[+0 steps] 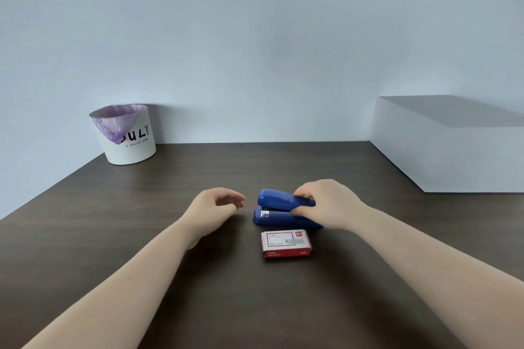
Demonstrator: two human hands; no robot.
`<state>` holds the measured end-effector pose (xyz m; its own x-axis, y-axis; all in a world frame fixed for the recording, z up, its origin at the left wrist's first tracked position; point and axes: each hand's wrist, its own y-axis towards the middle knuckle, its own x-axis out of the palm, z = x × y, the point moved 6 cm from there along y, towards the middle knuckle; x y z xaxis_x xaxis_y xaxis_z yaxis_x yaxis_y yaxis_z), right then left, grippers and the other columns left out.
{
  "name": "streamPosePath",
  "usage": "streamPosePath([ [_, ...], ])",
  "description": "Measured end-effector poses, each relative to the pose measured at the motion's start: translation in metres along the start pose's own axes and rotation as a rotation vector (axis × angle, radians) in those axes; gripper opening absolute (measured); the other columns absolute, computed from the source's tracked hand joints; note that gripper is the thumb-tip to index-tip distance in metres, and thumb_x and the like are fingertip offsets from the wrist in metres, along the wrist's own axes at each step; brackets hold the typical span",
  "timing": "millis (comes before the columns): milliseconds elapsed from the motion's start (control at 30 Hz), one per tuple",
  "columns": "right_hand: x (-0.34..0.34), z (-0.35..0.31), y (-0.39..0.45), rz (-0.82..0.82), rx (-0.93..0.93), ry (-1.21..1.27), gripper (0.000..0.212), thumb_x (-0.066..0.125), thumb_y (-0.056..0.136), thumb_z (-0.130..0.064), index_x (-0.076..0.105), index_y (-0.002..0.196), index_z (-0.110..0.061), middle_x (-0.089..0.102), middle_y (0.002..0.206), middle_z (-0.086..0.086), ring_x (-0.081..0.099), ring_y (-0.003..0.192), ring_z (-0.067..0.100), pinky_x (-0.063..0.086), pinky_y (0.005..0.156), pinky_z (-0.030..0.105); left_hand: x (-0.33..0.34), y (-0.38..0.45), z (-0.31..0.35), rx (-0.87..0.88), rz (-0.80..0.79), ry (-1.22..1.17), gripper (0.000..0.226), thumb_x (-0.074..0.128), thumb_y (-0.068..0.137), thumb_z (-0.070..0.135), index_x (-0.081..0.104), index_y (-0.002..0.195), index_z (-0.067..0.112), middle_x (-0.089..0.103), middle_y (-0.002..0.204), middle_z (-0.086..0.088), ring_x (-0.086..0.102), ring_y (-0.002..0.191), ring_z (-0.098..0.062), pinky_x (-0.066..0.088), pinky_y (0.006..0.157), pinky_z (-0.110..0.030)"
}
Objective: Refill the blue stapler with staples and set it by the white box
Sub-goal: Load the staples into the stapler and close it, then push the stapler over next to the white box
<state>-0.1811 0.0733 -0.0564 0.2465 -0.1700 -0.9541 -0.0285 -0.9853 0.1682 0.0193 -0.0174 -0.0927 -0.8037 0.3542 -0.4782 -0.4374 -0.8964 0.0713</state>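
Note:
The blue stapler (pixel 276 208) lies on the dark wooden table (pixel 141 235), its nose pointing left. My right hand (pixel 326 204) grips its rear half, fingers on the top cover and thumb at the side. To the stapler's left, my left hand (pixel 218 204) hovers with curled fingers, holding nothing and a small gap away from the nose. A red and white staple box (pixel 286 243) rests closed just in front of the stapler. The big white box (pixel 448 144) stands at the back right.
A white bin (pixel 127 139) with a purple liner and black lettering stands at the back left against the pale wall. The table's left edge runs diagonally from the bin toward me.

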Motion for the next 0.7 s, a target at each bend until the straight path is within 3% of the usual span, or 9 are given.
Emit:
streamPosePath([
  [67,0.0,0.009,0.003,0.067,0.05,0.035,0.031,0.059,0.083,-0.045,0.066,0.102,-0.022,0.069,0.096,-0.002,0.06,0.087,0.019,0.047,0.07,0.032,-0.004,0.008,-0.004,-0.038,0.189,0.082,0.016,0.057,0.083,0.014,0.068,0.084,0.026,0.073,0.088,0.004,0.064,0.085,-0.013,0.051,0.084,-0.029],
  [133,0.001,0.017,0.008,0.122,0.102,0.052,0.029,0.059,0.082,-0.046,0.066,0.097,-0.022,0.067,0.091,-0.003,0.059,0.084,0.019,0.042,0.062,0.029,0.001,0.019,0.0,-0.047,0.269,0.205,0.013,0.057,0.084,0.028,0.067,0.08,0.02,0.072,0.085,0.001,0.064,0.084,-0.019,0.05,0.079,-0.032],
  [233,0.002,0.032,0.016,0.206,0.166,0.06,0.029,0.06,0.081,-0.046,0.065,0.093,-0.021,0.068,0.089,-0.002,0.06,0.083,0.02,0.045,0.063,0.03,0.015,0.042,0.008,-0.056,0.244,0.353,0.03,0.05,0.087,0.038,0.064,0.077,0.014,0.07,0.078,-0.003,0.063,0.079,-0.023,0.05,0.073,-0.034],
  [400,-0.004,0.073,0.026,0.321,0.301,0.033,0.031,0.058,0.083,-0.044,0.062,0.091,-0.015,0.066,0.088,0.003,0.059,0.081,0.025,0.046,0.065,0.034,0.053,0.086,0.025,-0.022,0.177,0.465,0.029,0.046,0.088,0.04,0.058,0.073,0.017,0.058,0.067,0.004,0.057,0.076,-0.023,0.043,0.068,-0.03],
  [533,-0.011,0.117,0.036,0.385,0.388,-0.023,0.029,0.057,0.085,-0.042,0.06,0.09,-0.013,0.066,0.087,0.005,0.058,0.079,0.025,0.048,0.064,0.036,0.091,0.122,0.043,0.049,0.13,0.503,0.028,0.044,0.088,0.04,0.058,0.077,0.018,0.06,0.074,0.003,0.057,0.078,-0.022,0.041,0.066,-0.029],
  [700,-0.02,0.165,0.057,0.438,0.448,-0.112,0.03,0.056,0.088,-0.037,0.061,0.103,-0.012,0.067,0.099,0.009,0.059,0.093,0.03,0.051,0.071,0.038,0.131,0.172,0.063,0.12,0.081,0.487,0.029,0.044,0.089,0.038,0.06,0.082,0.016,0.063,0.082,0.0,0.056,0.082,-0.024,0.041,0.068,-0.031],
])
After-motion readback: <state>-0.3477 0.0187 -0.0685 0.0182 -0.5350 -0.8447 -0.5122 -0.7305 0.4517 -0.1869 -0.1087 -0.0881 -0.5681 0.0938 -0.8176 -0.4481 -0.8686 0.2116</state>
